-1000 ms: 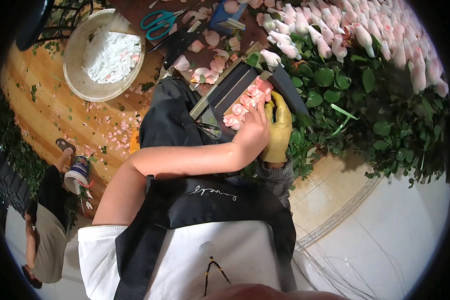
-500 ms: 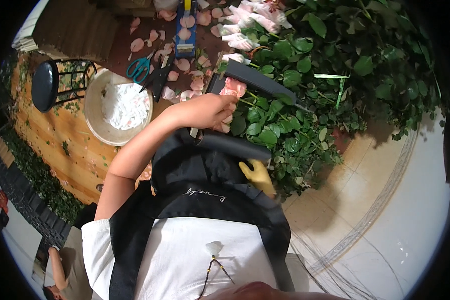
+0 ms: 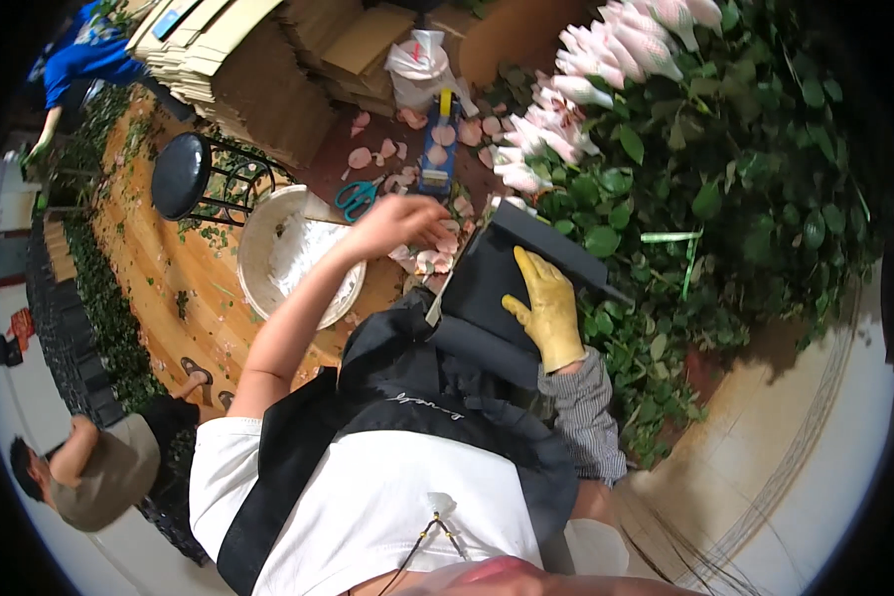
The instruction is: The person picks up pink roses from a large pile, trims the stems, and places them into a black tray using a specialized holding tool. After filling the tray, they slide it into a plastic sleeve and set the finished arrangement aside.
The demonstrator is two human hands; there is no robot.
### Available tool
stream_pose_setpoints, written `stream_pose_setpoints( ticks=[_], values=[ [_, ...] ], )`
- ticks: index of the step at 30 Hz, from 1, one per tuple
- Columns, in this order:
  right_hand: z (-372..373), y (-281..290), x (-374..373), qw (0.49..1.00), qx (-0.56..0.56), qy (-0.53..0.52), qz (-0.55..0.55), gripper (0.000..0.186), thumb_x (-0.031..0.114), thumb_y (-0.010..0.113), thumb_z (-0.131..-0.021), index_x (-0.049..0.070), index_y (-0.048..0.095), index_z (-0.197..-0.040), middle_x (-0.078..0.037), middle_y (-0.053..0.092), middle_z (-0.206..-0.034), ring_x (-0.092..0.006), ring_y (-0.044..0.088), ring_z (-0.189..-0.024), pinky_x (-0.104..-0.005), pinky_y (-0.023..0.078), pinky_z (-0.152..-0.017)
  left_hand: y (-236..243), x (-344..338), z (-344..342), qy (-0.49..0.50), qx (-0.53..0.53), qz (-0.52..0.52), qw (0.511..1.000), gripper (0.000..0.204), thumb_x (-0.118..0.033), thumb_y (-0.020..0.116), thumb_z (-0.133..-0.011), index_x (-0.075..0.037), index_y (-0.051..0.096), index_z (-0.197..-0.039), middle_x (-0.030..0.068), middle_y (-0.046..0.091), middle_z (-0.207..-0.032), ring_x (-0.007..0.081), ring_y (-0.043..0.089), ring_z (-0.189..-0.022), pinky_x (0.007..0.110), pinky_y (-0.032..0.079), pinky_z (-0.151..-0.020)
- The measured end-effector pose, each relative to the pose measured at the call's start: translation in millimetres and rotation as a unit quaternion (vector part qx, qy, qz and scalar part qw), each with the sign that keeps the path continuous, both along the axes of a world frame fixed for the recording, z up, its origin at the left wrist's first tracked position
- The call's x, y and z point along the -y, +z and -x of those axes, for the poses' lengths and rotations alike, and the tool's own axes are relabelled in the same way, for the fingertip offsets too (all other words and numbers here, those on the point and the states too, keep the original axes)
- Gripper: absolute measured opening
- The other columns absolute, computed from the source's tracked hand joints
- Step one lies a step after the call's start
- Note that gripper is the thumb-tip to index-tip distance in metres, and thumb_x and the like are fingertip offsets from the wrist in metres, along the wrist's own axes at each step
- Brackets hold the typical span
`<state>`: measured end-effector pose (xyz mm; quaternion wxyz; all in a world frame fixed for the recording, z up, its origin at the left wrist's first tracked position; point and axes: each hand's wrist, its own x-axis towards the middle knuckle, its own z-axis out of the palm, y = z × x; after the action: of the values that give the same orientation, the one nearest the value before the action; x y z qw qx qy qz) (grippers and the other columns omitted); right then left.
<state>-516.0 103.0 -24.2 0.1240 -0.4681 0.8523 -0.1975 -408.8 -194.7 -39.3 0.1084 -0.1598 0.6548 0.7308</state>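
My bare left hand point(image 3: 403, 226) hovers over loose pink petals point(image 3: 437, 256) at the left side of a black trough-like holder point(image 3: 482, 273). Its fingers are loosely bent and somewhat apart, and I see nothing held in them. My right hand point(image 3: 546, 310), in a yellow glove, is spread over the black holder, its fingers stretched and the thumb out to the side. No flower shows in the holder. Leafy green stems point(image 3: 616, 238) lie along its right side. Netted pale pink rose heads point(image 3: 616, 55) are piled beyond it.
Left of the table stands a round bin point(image 3: 253, 263) with white netting inside. Teal scissors point(image 3: 356, 199) and a blue tape dispenser point(image 3: 437, 164) lie among petals. A black stool point(image 3: 182, 177) and stacked cardboard point(image 3: 258, 94) stand farther left. Two other people are at the left edge.
My left hand has moved left off the holder, and the pink rose is no longer in it. My gloved right hand has come up from below onto the holder. The view has shifted.
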Motion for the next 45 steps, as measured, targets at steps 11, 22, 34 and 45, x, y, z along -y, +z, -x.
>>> stream_pose_setpoints(
  ticks=[11,22,34,45],
  values=[
    [-4,7,13,0.994,-0.042,0.018,-0.102,0.077,0.022,0.085,-0.074,0.004,0.052,-0.141,-0.011,0.061,-0.133,-0.0276,0.06,-0.121,-0.0383,0.048,-0.103,-14,184,130,0.196,-0.049,0.742,0.639,0.049,-0.012,0.063,-0.092,0.003,0.053,-0.137,0.0236,0.056,-0.139,0.0402,0.052,-0.13,0.047,0.045,-0.107],
    [-6,8,12,0.995,-0.051,0.009,-0.088,0.076,0.022,0.085,-0.074,0.005,0.052,-0.14,-0.01,0.061,-0.131,-0.0272,0.061,-0.119,-0.0386,0.048,-0.101,41,163,101,0.292,-0.086,0.805,0.509,0.016,-0.012,0.06,-0.094,-0.008,0.073,-0.103,0.0149,0.067,-0.109,0.0355,0.066,-0.095,0.047,0.055,-0.077],
    [0,-26,-18,0.996,0.047,-0.006,0.071,0.034,0.019,0.072,-0.081,0.003,0.071,-0.112,-0.017,0.071,-0.111,-0.0372,0.067,-0.101,-0.0456,0.054,-0.086,-50,-104,-6,-0.054,0.066,0.078,0.993,0.029,-0.026,0.069,-0.099,0.002,0.066,-0.106,0.0023,0.069,-0.087,0.0077,0.06,-0.075,0.025,0.049,-0.065],
    [-15,-33,-1,0.975,-0.092,-0.1,-0.176,0.037,0.016,0.074,-0.081,0.011,0.068,-0.117,-0.005,0.074,-0.108,-0.0241,0.072,-0.1,-0.0369,0.055,-0.08,7,-130,19,-0.158,-0.026,0.641,0.751,0.049,-0.048,0.077,-0.085,0.0,0.068,-0.084,0.0152,0.07,-0.07,0.0345,0.07,-0.067,0.044,0.056,-0.063]
  ],
)
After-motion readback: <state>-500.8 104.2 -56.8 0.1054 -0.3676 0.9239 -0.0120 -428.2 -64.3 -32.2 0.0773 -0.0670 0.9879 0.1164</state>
